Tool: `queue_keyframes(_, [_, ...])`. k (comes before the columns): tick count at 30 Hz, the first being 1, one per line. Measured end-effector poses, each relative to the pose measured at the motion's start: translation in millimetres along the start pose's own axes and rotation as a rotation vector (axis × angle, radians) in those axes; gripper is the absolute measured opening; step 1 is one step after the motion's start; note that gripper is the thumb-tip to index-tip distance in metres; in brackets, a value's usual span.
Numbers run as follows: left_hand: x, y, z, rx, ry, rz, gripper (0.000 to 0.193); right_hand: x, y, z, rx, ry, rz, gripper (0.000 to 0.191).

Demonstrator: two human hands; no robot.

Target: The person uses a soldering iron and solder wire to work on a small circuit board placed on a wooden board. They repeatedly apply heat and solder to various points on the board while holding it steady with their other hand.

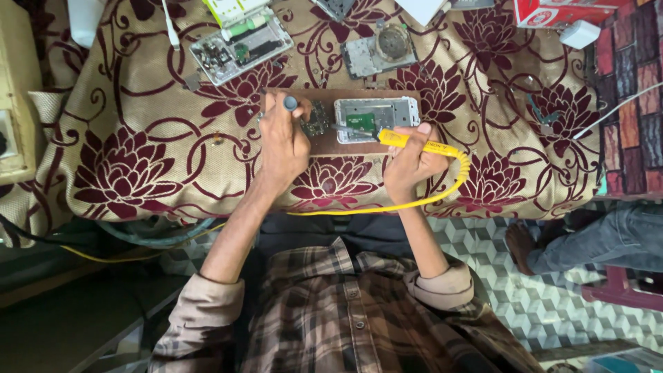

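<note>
Yellow soldering iron (404, 140) lies level, tip pointing left.

Yellow-handled soldering iron (407, 141) — held level, metal tip aimed left onto the opened phone frame, curled yellow cord (387, 206) trailing off the handle's right end and back down over the table edge. Opened phone frame (376, 119), pale silver, lay flat lengthwise on a brown wooden board (345, 97), a green patch of circuit showing inside near its left end. Small dark circuit board (319, 119) sat just left of the frame on the same wood, partly hidden under fingers. Grey round-capped tool (291, 103) stood nearly upright — cap uppermost, lower end pressed down at the dark circuit board, shaft mostly hidden.
</note>
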State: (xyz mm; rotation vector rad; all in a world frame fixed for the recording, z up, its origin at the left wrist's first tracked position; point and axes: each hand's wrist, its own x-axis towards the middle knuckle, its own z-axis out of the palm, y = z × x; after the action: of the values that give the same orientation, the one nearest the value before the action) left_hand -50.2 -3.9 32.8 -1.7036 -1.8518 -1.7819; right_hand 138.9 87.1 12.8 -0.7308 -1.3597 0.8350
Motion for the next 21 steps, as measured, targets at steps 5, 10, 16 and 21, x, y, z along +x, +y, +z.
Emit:
queue_keyframes(5, [-0.2,0.4,-2.1,0.008,-0.016,-0.001,0.026,2.5,-1.5,-0.1,0.048,-0.015,0.013,0.037])
queue_keyframes(10, [-0.5,1.3,-2.7,0.001,-0.019,-0.017,0.027,1.8,2.4,1.4,0.095,-0.017,0.036,0.037])
queue_keyframes(16, [-0.2,0.8,-1.9,-0.007,-0.02,-0.005,0.028,1.2,5.3,-1.0,0.106,-0.017,0.07,0.039])
queue_keyframes(21, [0.3,0.6,-2.0,-0.001,-0.019,-0.014,0.028,0.8,3.1,1.3,0.082,-0.073,0.026,0.039])
